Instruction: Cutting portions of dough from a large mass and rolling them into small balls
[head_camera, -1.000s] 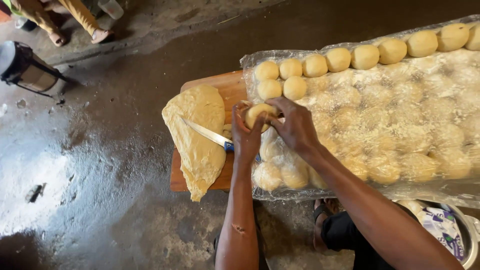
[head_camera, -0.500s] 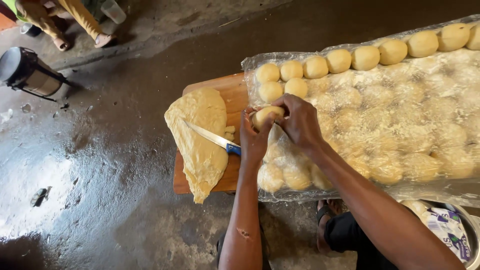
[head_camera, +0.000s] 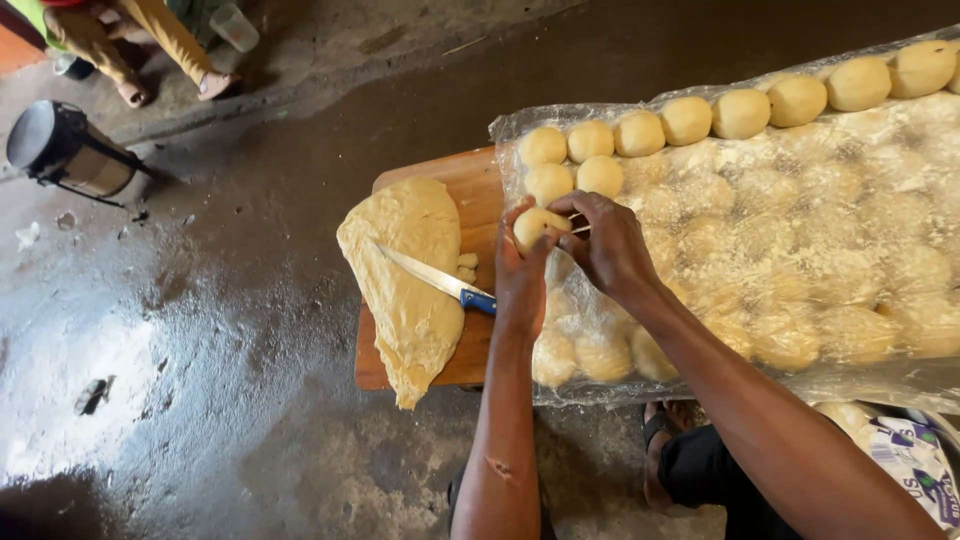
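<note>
Both hands cupped around one small dough ball (head_camera: 537, 226), left hand (head_camera: 522, 270) beneath and behind with fingers curled up against it, right hand (head_camera: 608, 245) over its far side with fingertips pressed on, seemingly to round it just above the wooden board (head_camera: 470, 190). Close by, finished balls (head_camera: 640, 133) in neat rows on the floured plastic sheet (head_camera: 800, 240), kept from sticking. Within easy reach, the blue-handled knife (head_camera: 440, 281) laid flat across the big dough slab (head_camera: 405, 280).

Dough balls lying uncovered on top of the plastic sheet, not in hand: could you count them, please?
10: eight in the back row, running from to, and two in front. More sit blurred beneath the plastic sheet.
</note>
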